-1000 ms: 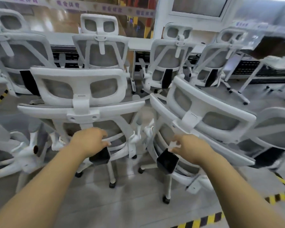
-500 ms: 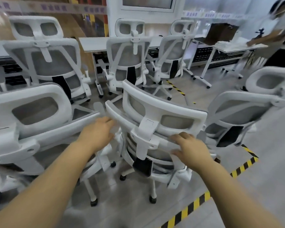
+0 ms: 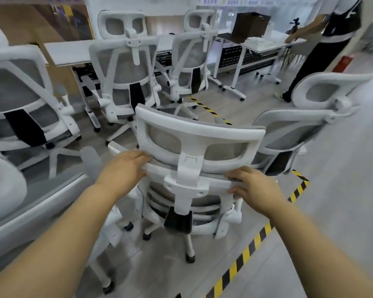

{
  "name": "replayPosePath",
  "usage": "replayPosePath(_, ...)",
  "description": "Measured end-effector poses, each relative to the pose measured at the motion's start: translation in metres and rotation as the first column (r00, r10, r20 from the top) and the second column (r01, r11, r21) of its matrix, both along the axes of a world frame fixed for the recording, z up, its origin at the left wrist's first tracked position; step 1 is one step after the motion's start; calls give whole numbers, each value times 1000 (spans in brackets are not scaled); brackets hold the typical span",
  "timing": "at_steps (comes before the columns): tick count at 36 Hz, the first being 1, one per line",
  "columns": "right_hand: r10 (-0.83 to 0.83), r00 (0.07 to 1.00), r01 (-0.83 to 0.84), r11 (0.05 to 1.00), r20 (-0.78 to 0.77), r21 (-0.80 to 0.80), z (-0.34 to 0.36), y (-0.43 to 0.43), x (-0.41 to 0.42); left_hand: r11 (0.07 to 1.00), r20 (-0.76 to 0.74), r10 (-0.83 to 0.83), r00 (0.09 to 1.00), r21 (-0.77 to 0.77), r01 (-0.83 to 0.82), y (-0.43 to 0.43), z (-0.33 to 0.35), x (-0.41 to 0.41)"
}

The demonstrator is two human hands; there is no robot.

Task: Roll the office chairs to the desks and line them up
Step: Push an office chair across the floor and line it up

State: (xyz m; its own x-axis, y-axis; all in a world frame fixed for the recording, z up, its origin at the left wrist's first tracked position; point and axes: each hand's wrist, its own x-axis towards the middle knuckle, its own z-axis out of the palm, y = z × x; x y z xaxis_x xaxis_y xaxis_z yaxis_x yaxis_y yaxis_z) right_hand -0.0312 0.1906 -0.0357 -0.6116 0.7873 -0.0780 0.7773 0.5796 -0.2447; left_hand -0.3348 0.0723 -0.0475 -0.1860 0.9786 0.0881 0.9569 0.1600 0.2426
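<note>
Furthest left, two parked white mesh-backed chairs (image 3: 125, 67) stand with their backs to me against the long white surface (image 3: 69, 52), so a row has been started there. My left grip (image 3: 125, 168) is clamped on the left end of the backrest's top rail of the white-framed grey mesh office chair (image 3: 199, 134) directly in front of me. My right grip (image 3: 254, 188) curls over the same rail on the far side of the headrest post. The chair stands on its castors on the floor, beside the yellow-and-black striped floor tape (image 3: 256, 239) and well short of the surface.

I judge this to be mid-roll. Next I should push forward and steer between the neighbouring chairs, then square the back with the parked ones. Another loose grey-and-white chair (image 3: 299, 130) waits to the right.

The strip of wall signs (image 3: 224, 1) is too blurred to read, and I can make out no brand on any chair.
</note>
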Motion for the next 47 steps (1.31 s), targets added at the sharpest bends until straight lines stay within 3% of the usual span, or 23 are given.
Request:
replayPosePath(8,-46,997,47,999,-54,13,-3,55,20,999,46,14,999,45,-16,38,-6,26)
replayPosePath(19,112,993,-112,994,-28,3,-16,147,51,974,75,159,984,153,-169,76,-17,81)
replayPosePath(32,311,947,-309,950,-82,40,-15,227,50,902,172,398,901,104,-418,115,-16,127)
replayPosePath(47,397,901,-388,918,-173,89,-21,269,26,871,176,461,870,98,-482,141,-16,111)
